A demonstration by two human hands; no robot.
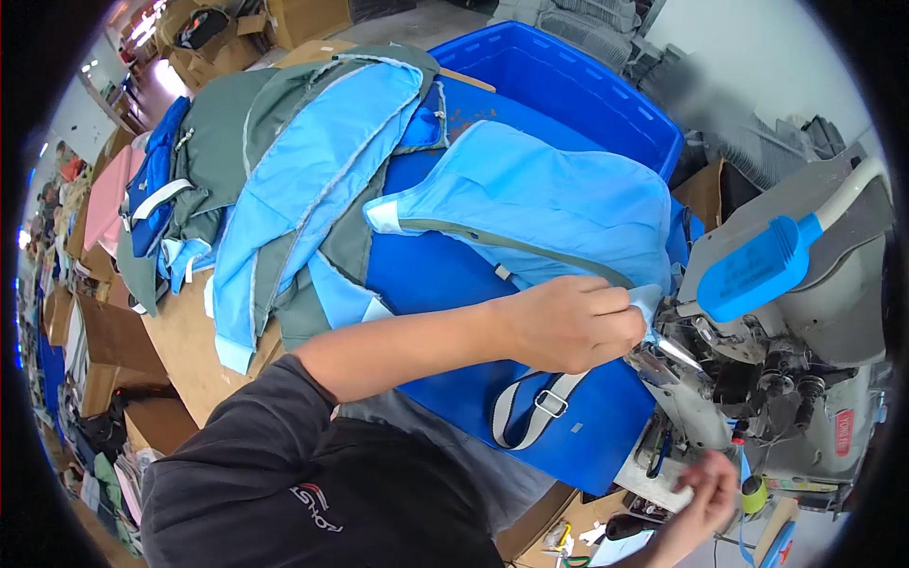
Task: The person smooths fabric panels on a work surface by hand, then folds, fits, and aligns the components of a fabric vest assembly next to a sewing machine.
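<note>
Closed over the right end of a light blue fabric piece (559,189), my left hand (578,325) is beside the sewing machine's metal parts (677,352). A dark green strip (502,243) runs along the fabric's lower edge, with a white patch (383,216) at its left corner. Lower right, my right hand (712,488) is blurred, its fingers curled near the machine's base; whether it holds anything is unclear. A black-and-white strap with a metal buckle (550,403) lies on the blue table surface (445,364) below my left forearm.
Green and blue garment pieces (312,161) are heaped at the left. A blue plastic bin (568,85) stands behind the table. The machine head (805,275) fills the right side. Cardboard boxes (118,350) stand at the far left.
</note>
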